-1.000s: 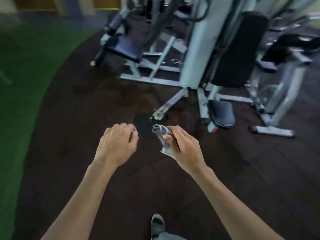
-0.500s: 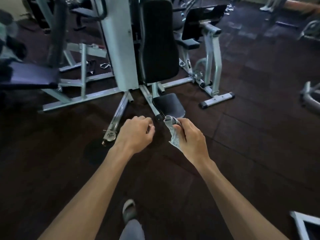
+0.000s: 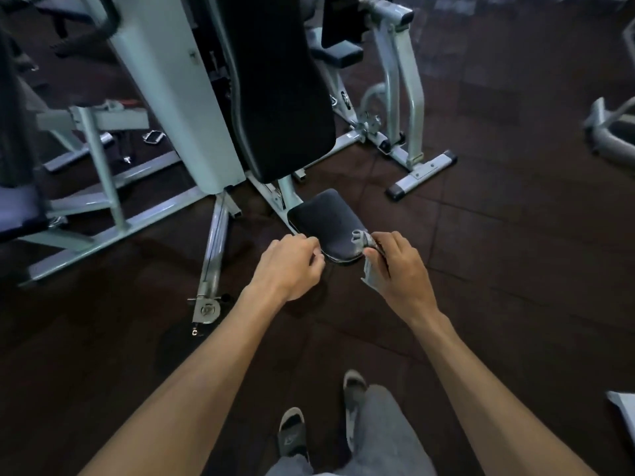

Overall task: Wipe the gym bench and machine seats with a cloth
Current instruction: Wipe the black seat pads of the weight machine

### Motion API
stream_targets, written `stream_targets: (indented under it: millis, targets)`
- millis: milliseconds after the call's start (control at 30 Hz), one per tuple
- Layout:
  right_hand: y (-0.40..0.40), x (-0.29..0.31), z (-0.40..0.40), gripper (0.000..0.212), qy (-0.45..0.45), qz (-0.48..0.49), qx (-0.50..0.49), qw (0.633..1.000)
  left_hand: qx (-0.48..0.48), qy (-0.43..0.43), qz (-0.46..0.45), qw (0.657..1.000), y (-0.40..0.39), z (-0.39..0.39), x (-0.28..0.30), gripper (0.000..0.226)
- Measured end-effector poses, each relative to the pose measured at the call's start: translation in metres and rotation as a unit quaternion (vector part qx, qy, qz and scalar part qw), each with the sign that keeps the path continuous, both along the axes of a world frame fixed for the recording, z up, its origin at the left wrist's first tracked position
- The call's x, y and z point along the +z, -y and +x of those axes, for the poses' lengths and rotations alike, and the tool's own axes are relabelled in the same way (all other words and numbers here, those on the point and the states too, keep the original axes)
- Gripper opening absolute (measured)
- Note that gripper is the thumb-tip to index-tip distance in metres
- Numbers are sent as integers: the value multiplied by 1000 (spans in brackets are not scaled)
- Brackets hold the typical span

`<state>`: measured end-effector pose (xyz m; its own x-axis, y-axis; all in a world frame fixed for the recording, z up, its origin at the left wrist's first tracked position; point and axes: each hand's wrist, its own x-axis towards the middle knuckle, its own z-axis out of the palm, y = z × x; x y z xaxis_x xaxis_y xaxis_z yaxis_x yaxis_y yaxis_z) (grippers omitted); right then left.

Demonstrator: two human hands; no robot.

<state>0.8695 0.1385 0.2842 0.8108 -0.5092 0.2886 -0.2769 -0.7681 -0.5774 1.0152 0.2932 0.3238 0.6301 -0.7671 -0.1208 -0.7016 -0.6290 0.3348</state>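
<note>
A grey crumpled cloth (image 3: 368, 259) hangs from my right hand (image 3: 398, 269), pinched between thumb and fingers at the near right edge of a small dark machine seat (image 3: 323, 221). My left hand (image 3: 288, 266) is a loose fist with nothing in it, its knuckles at the seat's near left edge. Above the seat rises the tall black back pad (image 3: 278, 91) of the pale grey machine. A second dark seat pad (image 3: 338, 53) sits behind on the right. Part of a purple bench seat (image 3: 17, 207) shows at the far left.
The machine's white weight column (image 3: 171, 91) and its floor rails (image 3: 213, 255) spread over the dark rubber floor left of the seat. A grey frame foot (image 3: 421, 175) lies to the right, another machine's base (image 3: 611, 132) at the far right. My sandalled feet (image 3: 292, 431) stand below.
The view swung right and closed in on the machine. Both hands came forward to the small seat's near edge; the cloth stays in my right hand.
</note>
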Motion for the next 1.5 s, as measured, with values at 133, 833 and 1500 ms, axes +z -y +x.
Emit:
stream_targets:
  millis: [133,833,1500]
  targets:
    - [55,-36,65,42,-35,-22,14,999,22,-35,2,999,54,59,-38,24]
    - [280,-369,313,87,-133,204,197,950,193,-486,-184,832,281,287,-384,19]
    - [292,-467,382,60,-214,215,37,952,271,-132,21,953,278,349,-496,62]
